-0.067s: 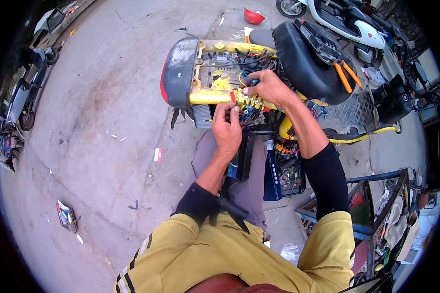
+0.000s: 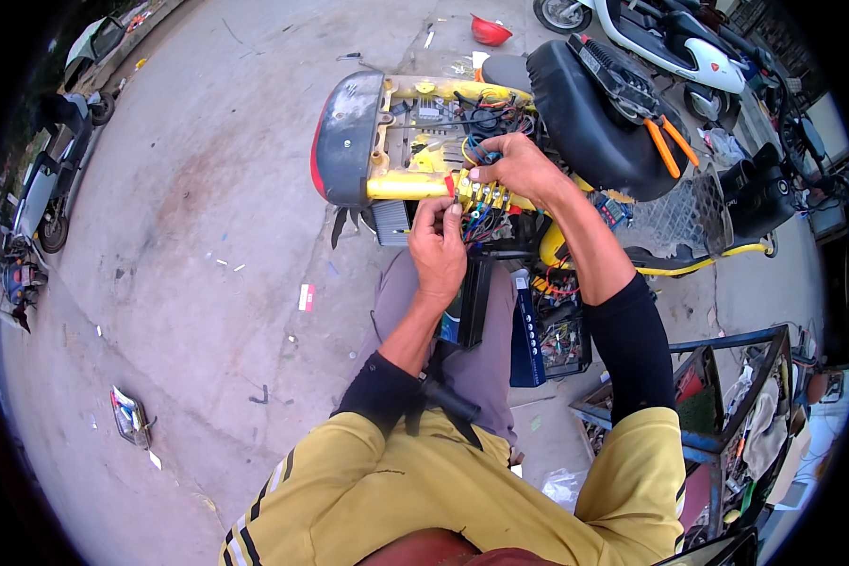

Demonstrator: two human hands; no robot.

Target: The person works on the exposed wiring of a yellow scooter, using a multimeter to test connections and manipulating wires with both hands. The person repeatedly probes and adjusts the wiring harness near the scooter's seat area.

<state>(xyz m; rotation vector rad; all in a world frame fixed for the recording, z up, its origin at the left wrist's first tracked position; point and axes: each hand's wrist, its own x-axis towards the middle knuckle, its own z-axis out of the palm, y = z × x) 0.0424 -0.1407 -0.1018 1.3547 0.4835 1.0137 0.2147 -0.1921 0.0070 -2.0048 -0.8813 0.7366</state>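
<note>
A person's 2 bare hands meet over the opened rear of a scooter. The left hand comes from below, thumb and forefinger tips narrow and near each other, just below the yellow frame; whether they pinch anything, I cannot tell. The right hand reaches in from the right, thumb at the terminals, forefinger curled among wires above; its grip is hidden too. The terminals sit in a row with screws, just right of the left fingertips and below the right thumb. Coloured wires hang under them.

Left of both hands' fingers is the dark tail. Well right of them is the black seat, with orange-handled pliers on it. Below the left fingers, a black box is at the lap.
</note>
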